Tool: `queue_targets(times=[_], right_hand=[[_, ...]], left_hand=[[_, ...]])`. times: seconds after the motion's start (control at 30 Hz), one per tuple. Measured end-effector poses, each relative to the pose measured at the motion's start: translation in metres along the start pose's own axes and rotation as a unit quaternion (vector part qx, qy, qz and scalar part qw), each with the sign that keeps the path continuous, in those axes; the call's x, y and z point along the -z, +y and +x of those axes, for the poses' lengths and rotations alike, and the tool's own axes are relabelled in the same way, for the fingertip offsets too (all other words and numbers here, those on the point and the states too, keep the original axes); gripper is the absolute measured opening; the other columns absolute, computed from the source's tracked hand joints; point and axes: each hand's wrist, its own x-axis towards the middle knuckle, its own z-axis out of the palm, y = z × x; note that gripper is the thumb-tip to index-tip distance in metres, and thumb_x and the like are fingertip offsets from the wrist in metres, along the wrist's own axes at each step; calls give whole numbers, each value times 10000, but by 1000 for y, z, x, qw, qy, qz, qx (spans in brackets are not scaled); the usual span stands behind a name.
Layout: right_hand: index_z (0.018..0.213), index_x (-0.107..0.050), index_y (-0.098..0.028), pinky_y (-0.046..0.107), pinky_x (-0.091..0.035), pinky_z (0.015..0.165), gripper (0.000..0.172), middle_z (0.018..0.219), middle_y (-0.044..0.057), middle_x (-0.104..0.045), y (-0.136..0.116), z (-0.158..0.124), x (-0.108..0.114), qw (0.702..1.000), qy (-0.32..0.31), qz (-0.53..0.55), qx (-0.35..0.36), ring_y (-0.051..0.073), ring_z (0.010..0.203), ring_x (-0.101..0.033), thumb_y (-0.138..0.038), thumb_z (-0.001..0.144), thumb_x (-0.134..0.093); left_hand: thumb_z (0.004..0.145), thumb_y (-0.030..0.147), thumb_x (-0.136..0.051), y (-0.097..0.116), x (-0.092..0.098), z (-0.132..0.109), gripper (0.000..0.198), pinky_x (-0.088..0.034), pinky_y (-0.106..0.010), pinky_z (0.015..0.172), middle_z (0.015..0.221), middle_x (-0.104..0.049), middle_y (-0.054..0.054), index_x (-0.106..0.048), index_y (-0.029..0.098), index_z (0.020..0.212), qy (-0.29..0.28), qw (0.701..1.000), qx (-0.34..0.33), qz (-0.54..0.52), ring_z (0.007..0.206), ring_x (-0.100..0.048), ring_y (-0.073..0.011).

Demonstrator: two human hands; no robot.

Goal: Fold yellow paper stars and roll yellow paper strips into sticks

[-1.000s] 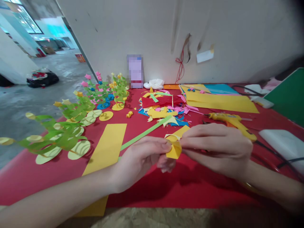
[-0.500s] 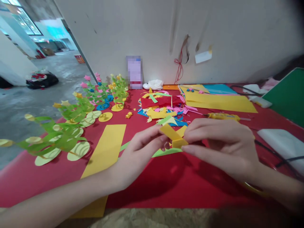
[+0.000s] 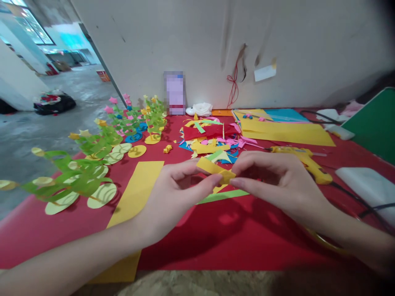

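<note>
Both of my hands meet above the red table [image 3: 234, 234] and pinch one folded yellow paper strip [image 3: 212, 167]. My left hand [image 3: 177, 191] grips it between thumb and forefinger from the left. My right hand [image 3: 277, 185] pinches its right end with curled fingers. A green paper strip [image 3: 225, 196] lies on the cloth just under the hands. A long yellow paper sheet [image 3: 137, 193] lies flat to the left of my left hand.
A pile of coloured paper scraps [image 3: 212, 139] sits beyond the hands. A yellow glue gun [image 3: 304, 162] with a cable lies at the right. Green paper plants with yellow discs [image 3: 83, 172] line the left edge. Yellow sheets [image 3: 284, 129] and a green board [image 3: 375, 123] lie at the back right.
The hands have risen a little and moved away from me, and the yellow strip has been turned and folded between the fingers. The green strip now lies below the hands.
</note>
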Motion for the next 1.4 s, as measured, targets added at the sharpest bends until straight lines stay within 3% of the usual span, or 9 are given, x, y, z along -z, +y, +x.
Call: queue_targets(times=[0.37,0.5,0.63,0.8,1.1,1.4], right_hand=[[701,-608,-187,164,-374,462,111,616,-47,-563,3,-3,0,998,6,-37,43,58,541,-491,-153,781,-538],[784,-589,-159,176,-417,492,52,706,-17,-593,8,-2,-4,986,55,-110,115,58,536,-497,-131,752,-561],[868,-592,-126,205,-438,490,190,793,31,-609,13,-3,-7,956,110,-190,194,59,500,-482,-157,688,-643],[903,-612,-149,222,-459,532,206,804,33,-627,13,-5,-6,956,124,-188,188,73,521,-508,-147,699,-639],[831,-652,-104,147,-487,640,154,757,44,-657,8,-7,-3,939,128,-203,245,73,653,-588,-102,677,-662],[746,-661,-120,137,-491,676,99,717,37,-683,9,-5,-3,943,143,-182,239,82,680,-619,-85,656,-682]], left_hand=[[715,198,-647,-1,-2,0,70,-450,-150,594,618,-660,44,-698,206,667,3,998,62,-31,603,-559,-70],[712,202,-648,-3,0,1,95,-442,-175,602,584,-646,30,-693,187,629,28,993,76,-82,590,-551,-78],[700,182,-659,-3,1,4,77,-431,-163,592,569,-641,32,-694,181,631,39,986,87,-136,571,-546,-64],[705,183,-655,-3,0,4,93,-437,-175,594,581,-648,24,-688,166,621,20,985,93,-144,579,-540,-71],[725,169,-637,-2,-1,3,98,-445,-167,590,579,-639,30,-689,163,642,-7,983,93,-157,570,-548,-63],[726,175,-635,-4,0,2,94,-446,-162,606,600,-645,29,-690,171,650,-11,986,82,-142,589,-552,-67]])
